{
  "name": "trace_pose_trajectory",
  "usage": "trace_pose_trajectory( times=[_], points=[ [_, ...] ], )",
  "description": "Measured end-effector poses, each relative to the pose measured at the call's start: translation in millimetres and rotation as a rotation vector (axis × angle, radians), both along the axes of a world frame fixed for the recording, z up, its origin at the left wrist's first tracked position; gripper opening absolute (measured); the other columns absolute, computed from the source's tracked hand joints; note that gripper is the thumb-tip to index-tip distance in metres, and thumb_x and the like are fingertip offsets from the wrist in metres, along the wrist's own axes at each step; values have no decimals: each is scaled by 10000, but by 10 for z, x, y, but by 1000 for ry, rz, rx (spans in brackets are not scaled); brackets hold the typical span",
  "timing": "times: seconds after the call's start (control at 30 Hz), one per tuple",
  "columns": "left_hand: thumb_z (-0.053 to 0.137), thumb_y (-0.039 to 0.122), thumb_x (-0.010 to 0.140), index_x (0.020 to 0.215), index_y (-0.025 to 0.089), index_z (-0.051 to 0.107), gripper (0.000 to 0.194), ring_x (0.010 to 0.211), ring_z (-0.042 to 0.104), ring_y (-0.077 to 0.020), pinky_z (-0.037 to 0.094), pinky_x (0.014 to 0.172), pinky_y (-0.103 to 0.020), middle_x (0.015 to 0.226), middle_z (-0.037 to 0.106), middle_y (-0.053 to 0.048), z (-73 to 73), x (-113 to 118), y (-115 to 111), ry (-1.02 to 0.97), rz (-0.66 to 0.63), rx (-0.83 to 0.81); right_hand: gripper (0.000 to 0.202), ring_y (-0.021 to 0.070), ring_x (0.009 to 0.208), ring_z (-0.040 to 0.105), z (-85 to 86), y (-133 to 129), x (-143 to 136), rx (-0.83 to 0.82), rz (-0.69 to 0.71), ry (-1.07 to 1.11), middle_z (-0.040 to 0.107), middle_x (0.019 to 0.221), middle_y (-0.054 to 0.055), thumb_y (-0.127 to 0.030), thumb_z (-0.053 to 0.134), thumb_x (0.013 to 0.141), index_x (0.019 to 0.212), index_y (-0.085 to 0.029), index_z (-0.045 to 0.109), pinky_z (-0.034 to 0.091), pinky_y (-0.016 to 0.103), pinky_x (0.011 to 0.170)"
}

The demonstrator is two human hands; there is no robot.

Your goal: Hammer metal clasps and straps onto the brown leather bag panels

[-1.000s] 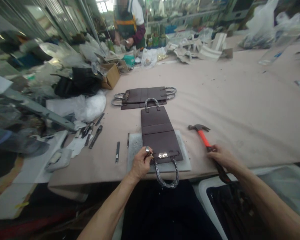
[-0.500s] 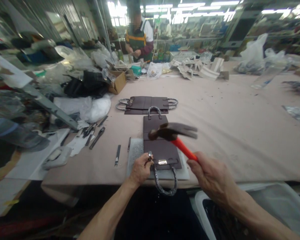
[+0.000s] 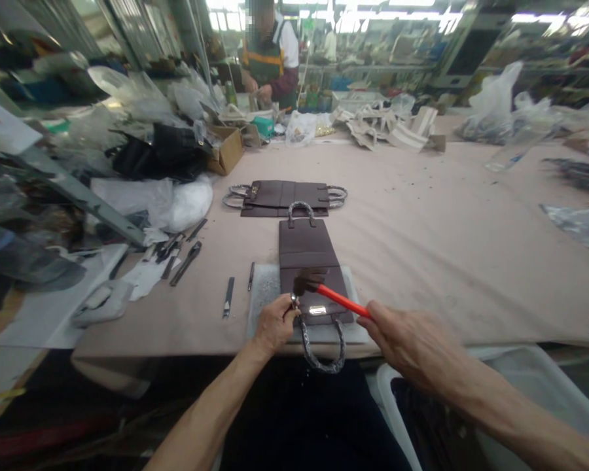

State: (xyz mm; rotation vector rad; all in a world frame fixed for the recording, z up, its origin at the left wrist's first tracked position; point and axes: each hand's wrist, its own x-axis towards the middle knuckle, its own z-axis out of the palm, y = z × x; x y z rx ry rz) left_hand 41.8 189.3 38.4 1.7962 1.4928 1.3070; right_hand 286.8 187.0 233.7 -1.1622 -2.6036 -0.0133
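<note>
A claw hammer (image 3: 341, 301) with an orange-red handle is gripped in my right hand (image 3: 397, 330). Its dark head, a little blurred, is close above a small shiny metal tool (image 3: 293, 299). My left hand (image 3: 275, 324) pinches that tool at the left edge of a dark brown bag panel (image 3: 307, 243); its exact kind I cannot make out. The panel lies flat, partly on a pale slab (image 3: 265, 288), with a gold-coloured metal plate (image 3: 317, 310) near its lower end. A plastic-wrapped handle loop (image 3: 324, 366) hangs toward me past the table edge.
More brown bag panels (image 3: 289, 193) lie beyond. Left of the slab are a flat metal tool (image 3: 228, 297), a thin rod (image 3: 251, 276) and several dark tools (image 3: 185, 263). A cardboard box (image 3: 228, 152) stands further back, and a white bin (image 3: 397, 405) is below right. A co-worker (image 3: 269, 65) stands across the table.
My right hand has swung the hammer down and left, its head now nearer the metal tool. My left hand keeps its pinch. The view has shifted slightly.
</note>
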Motion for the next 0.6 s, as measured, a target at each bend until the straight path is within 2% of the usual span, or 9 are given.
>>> trace_pose_trajectory(
  times=[0.07,0.13,0.2,0.23,0.3,0.37,0.47,0.6],
  points=[
    [573,119,848,950,206,666,163,937,711,-196,581,874,-323,993,737,-54,8,-1,0,-4,-10,0,335,129,350,341,79,3,7,1,-59,72,459,466,-39,-393,363,1041,762,-243,473,167,299,453],
    [575,128,852,939,204,662,145,943,709,-197,577,886,-328,993,733,-55,20,-3,1,-4,-17,1,308,128,380,390,139,-21,-18,90,-133,245,464,495,-37,-373,365,1048,790,-244,472,226,277,462],
    [575,138,855,934,205,662,135,939,710,-198,579,877,-327,980,733,-53,29,-7,2,7,-20,-4,318,126,376,384,120,-47,-35,133,-117,292,451,486,-40,-352,333,1057,789,-243,464,229,271,453],
    [575,142,854,936,207,662,136,930,713,-197,582,866,-324,972,734,-50,31,-10,1,13,-18,-8,331,127,365,362,80,-50,-25,108,-81,236,447,473,-40,-351,321,1057,779,-242,461,203,278,445],
    [572,148,856,950,212,663,145,913,716,-193,587,850,-321,968,738,-45,27,-17,-2,23,-21,-20,339,130,353,313,-30,-22,46,-11,-35,37,443,455,-37,-378,342,1044,761,-239,466,131,302,454],
    [568,156,864,966,213,661,149,917,718,-192,589,859,-326,980,740,-44,16,-27,-5,16,-19,-21,319,139,385,334,-154,58,182,-137,-141,-81,468,482,-26,-414,386,1023,783,-233,492,120,308,487],
    [579,183,873,966,206,657,123,981,719,-203,584,913,-348,1015,742,-54,2,-46,-2,2,-31,-8,341,149,467,424,-392,245,450,-309,-379,0,510,551,-7,-464,403,1006,780,-226,494,205,281,512],
    [581,205,886,970,196,650,109,1004,718,-206,585,921,-352,1041,740,-65,13,-72,5,-13,-66,-15,406,154,496,494,-900,489,799,-584,-613,107,548,590,18,-406,307,1029,754,-202,526,354,265,528]
  ],
)
